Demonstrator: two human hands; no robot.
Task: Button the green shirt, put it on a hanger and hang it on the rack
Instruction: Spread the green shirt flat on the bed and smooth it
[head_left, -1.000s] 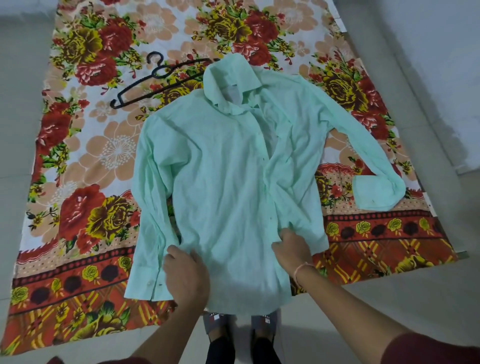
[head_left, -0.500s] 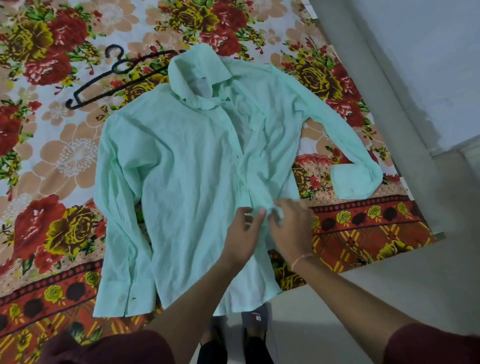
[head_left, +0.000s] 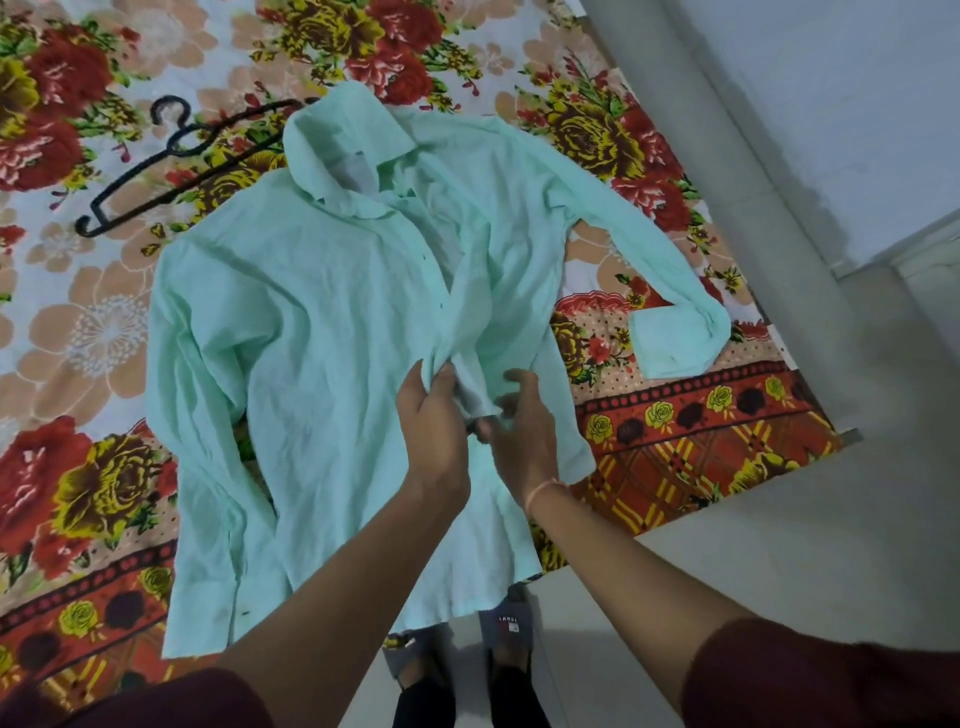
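The pale green shirt lies face up on a floral bed sheet, collar away from me, its front open down the middle. My left hand pinches the left front edge at about waist height and lifts it a little. Beside it, my right hand holds the other front edge between thumb and fingers. The two edges meet between my hands. A black hanger lies flat on the sheet beyond the shirt's left shoulder, partly tucked under the collar. No rack is in view.
The floral sheet covers a low bed whose near edge runs under the shirt's hem. A pale wall and ledge stand to the right. My feet in grey slippers stand on the tiled floor below the hem.
Both hands have moved up from the shirt's hem to the waist part of the front and have taken hold of the two front edges. My view has shifted to the right.
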